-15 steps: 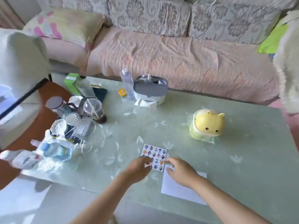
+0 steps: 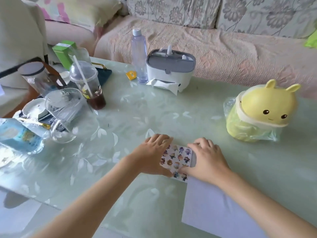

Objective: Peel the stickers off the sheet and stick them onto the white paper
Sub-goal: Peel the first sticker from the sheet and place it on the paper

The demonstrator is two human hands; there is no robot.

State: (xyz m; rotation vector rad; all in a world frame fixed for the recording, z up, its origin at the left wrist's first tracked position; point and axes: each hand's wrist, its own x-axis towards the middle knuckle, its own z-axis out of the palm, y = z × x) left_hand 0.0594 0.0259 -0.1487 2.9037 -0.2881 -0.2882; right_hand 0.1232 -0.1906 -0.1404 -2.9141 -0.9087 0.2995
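A sticker sheet (image 2: 176, 159) with several small cartoon stickers lies on the pale green table, partly covered by both hands. My left hand (image 2: 152, 155) rests on the sheet's left edge, fingers over its top corner and thumb at its lower edge. My right hand (image 2: 205, 160) lies over the sheet's right side, with the thumb at the lower right corner next to my left thumb. The white paper (image 2: 216, 206) lies flat just to the right and nearer me, its top under my right hand.
A yellow bunny-shaped bin (image 2: 257, 110) in a plastic bag stands at the right. A grey tissue box (image 2: 169, 69) and a clear bottle (image 2: 139, 54) stand at the back. Cups, a glass jug (image 2: 66, 109) and packets crowd the left. A sofa runs behind the table.
The camera has come much closer to the table. Both hands have closed in over the sticker sheet, which now lies more under them, overlapping the paper's top edge.
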